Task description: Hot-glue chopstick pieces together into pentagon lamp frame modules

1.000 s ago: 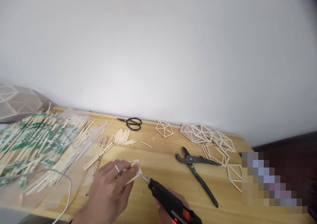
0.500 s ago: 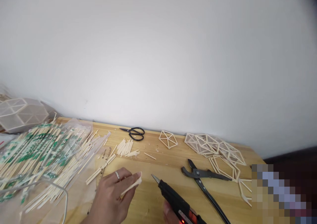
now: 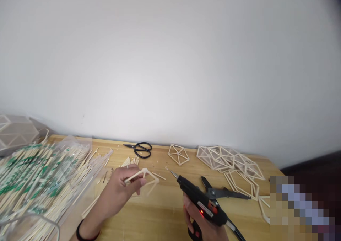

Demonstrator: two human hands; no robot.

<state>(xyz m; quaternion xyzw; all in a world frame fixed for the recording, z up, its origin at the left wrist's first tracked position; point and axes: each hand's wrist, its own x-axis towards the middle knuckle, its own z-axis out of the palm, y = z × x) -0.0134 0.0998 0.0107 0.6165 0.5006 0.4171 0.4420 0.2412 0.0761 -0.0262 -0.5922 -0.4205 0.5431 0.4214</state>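
Now lifted off the table [image 3: 165, 212]: stick frame [image 3: 145, 178] pinched in left hand [image 3: 119, 189]; glue gun [image 3: 202, 202] pulled back, gripped by right hand [image 3: 198, 221], joint probably glued.

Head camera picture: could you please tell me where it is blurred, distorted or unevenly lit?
In the head view, a pixelated block masks the lower right; the top right corner darkens; the table edge bows as if through a wide lens; the stick frame in the left hand looks slightly soft; the white wall is brightest mid-frame; the glue gun in the right hand shows a red light.
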